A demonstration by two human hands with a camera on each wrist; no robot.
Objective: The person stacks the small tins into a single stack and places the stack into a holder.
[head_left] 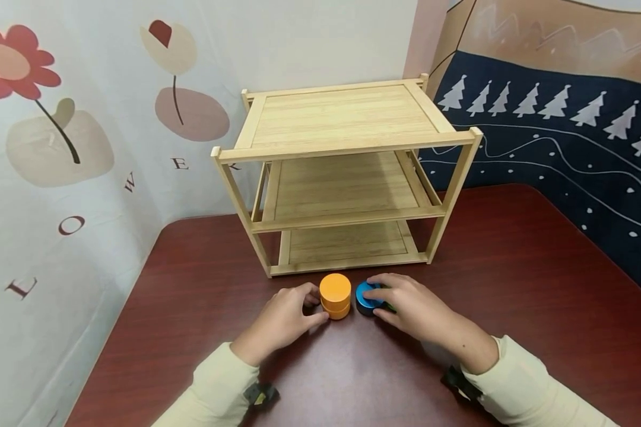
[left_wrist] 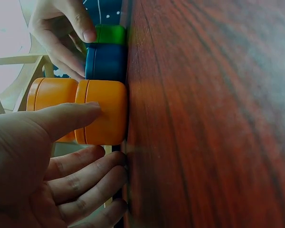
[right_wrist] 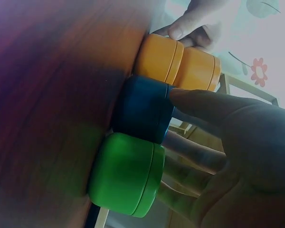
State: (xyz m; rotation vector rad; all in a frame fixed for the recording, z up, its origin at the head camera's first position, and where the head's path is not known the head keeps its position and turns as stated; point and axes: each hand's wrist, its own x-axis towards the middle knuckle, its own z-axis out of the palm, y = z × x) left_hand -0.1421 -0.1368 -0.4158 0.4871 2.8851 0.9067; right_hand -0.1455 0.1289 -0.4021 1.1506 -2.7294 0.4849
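Two round orange lidded jars stand stacked, the upper jar [head_left: 335, 287] on the lower jar [left_wrist: 111, 130]. My left hand [head_left: 280, 315] is at their left side, its thumb touching the lower one and its other fingers loosely extended beside it. Just right of the stack stands a blue lidded jar [head_left: 362, 292]. My right hand [head_left: 418, 307] grips this blue jar, with the thumb at its near edge and a finger over its lid. A green lidded jar [right_wrist: 123, 173] stands beside the blue one, mostly hidden under the right hand in the head view.
Behind the jars stands a three-tier light wooden shelf [head_left: 342, 115], its front bottom rail [head_left: 347, 264] close to them. The dark red tabletop [head_left: 203, 284] extends to both sides. Printed cloth [head_left: 534, 142] hangs behind the table.
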